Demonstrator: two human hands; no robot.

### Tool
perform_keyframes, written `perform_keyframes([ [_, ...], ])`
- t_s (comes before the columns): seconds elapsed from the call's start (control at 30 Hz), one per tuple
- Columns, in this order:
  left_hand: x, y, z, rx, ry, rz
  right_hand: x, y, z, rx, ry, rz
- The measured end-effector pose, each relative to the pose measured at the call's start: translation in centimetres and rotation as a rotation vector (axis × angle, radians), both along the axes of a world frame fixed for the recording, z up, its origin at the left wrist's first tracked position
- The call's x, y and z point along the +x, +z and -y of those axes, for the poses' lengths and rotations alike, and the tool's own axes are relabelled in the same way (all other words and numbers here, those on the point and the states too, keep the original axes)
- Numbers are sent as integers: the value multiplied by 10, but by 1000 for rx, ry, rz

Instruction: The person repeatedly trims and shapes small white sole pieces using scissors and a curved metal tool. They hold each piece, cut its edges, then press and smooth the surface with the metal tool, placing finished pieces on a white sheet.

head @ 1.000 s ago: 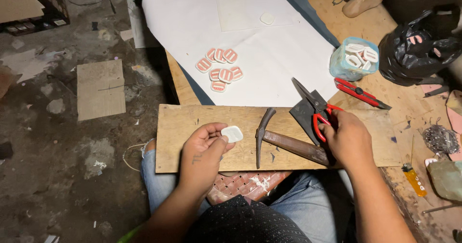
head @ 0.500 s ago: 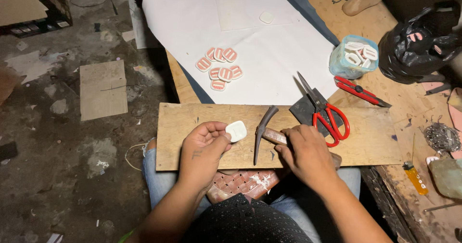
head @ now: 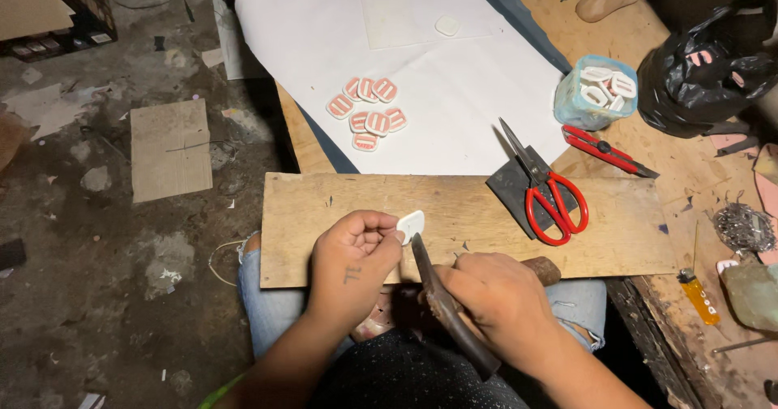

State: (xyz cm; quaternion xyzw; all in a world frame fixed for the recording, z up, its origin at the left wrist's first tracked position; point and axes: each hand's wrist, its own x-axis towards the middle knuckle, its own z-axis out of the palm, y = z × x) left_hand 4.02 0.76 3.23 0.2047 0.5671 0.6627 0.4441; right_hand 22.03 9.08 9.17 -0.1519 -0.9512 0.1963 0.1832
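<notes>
I see my left hand (head: 355, 255) resting on the wooden board (head: 486, 214) that lies across my knees, knuckles up and the fingers curled in. Its thumb and fingertips are closed on a small white piece (head: 410, 224), which stands tilted on the board just at the tips of the fingers, at the near middle of the board. My right hand (head: 494, 299) is lower and to the right, over the near edge of the board, with the wrist bent inward. It is wrapped around the hammer (head: 446, 304) close to the head (not far back on the handle). The dark metal head crosses under the palm, one end pointing up to the white piece and nearly touching it, the other end pointing down toward my lap; the brown handle end comes out to the right of the hand. So the white piece is between the two hands, held by the left and just beside the tip of the hammer.

On the right part of the board lie red-handled scissors (head: 545, 190) on a dark patch. Behind the board, on the white sheet (head: 454, 101), there is a cluster of red and white pieces (head: 366, 111). A blue tub (head: 594, 91) with white pieces stands further right.
</notes>
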Motion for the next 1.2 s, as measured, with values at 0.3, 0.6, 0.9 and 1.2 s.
perform_keyframes([
  [0.3,2,28,7,-22,-53,-428,-5,3,-1,93,27,48],
  [0.6,-1,4,9,-97,-225,214,0,-6,-18,-42,127,-9],
  [0.9,-2,-10,21,-26,-261,582,8,-22,-31,-277,159,-70],
  [1.2,-3,-6,20,-118,-303,406,7,-23,-30,-331,203,-27],
])
